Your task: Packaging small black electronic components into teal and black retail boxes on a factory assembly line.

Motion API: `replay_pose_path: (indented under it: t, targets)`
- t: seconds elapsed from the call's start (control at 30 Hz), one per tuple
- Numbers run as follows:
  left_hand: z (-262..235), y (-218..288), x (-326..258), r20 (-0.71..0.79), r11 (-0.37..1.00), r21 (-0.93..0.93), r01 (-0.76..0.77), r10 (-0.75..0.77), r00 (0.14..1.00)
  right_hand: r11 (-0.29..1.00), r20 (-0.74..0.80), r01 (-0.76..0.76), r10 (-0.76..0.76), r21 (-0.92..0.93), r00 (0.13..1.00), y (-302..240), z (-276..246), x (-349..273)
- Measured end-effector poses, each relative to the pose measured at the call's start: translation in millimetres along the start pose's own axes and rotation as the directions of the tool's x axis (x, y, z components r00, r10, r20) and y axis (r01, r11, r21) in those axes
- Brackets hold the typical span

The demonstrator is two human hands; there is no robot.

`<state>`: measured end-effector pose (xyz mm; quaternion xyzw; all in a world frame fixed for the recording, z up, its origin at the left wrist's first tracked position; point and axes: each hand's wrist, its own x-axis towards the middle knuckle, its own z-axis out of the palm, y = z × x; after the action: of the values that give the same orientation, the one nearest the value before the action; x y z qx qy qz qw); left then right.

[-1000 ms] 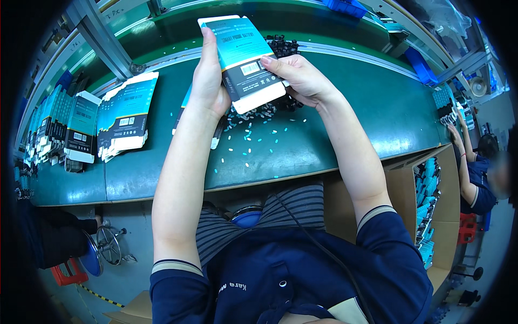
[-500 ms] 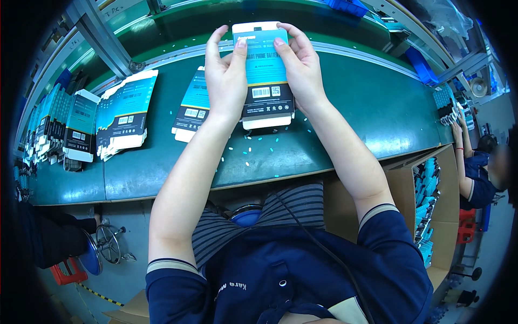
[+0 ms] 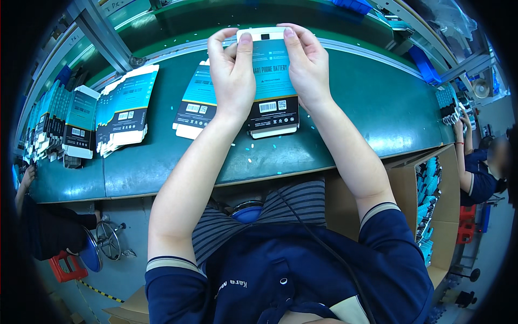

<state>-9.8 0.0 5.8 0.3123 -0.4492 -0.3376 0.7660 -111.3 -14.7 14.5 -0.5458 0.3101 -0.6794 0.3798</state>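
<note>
A flattened blue, black and white battery carton (image 3: 271, 81) lies over the green bench, its white end flap at the far end. On its left edge is my left hand (image 3: 233, 75), closed with the thumb pressed near the top flap. My right hand (image 3: 309, 69) grips the right edge the same way, thumb on the far right corner. Both hands' fingertips are partly hidden behind the carton. Beside my left wrist lies another flat carton (image 3: 195, 100), partly covered by that hand.
Fanned stacks of flat cartons (image 3: 123, 110) lie on the left of the bench (image 3: 367, 108). Small pale bits are scattered near the front edge. A cardboard box (image 3: 445, 208) full of cartons stands at right. A co-worker (image 3: 483, 167) handles cartons farther right; another person's hand (image 3: 28, 175) shows at far left.
The held carton has shifted slightly toward me and to the right. My thumbs have moved up to its top flap. At far left, another person's hand has come into view.
</note>
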Motion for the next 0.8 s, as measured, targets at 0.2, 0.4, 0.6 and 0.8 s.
replay_pose_path:
  t: [0.2, 0.4, 0.6, 0.8]
  targets:
    - [-15, -3, 6, 0.184, 0.997, 0.061, -0.038, 0.026, 0.983, 0.996, 0.011, 0.084, -0.084, 0.008, 0.996, -2, -1, -4]
    - [-11, 6, -1, 0.131, 0.998, 0.044, 0.045, -0.05, 0.99, 0.998, -0.004, 0.002, -0.002, -0.057, 1.0, -7, -3, -5]
    - [-13, 5, -1, 0.14, 0.998, 0.057, 0.025, -0.032, 0.99, 0.998, -0.011, 0.056, -0.056, -0.009, 0.998, 1, -3, -5]
    - [-11, -8, 4, 0.131, 0.998, 0.038, -0.051, 0.046, 0.99, 0.999, 0.022, -0.03, 0.03, -0.019, 0.999, -3, -7, -5]
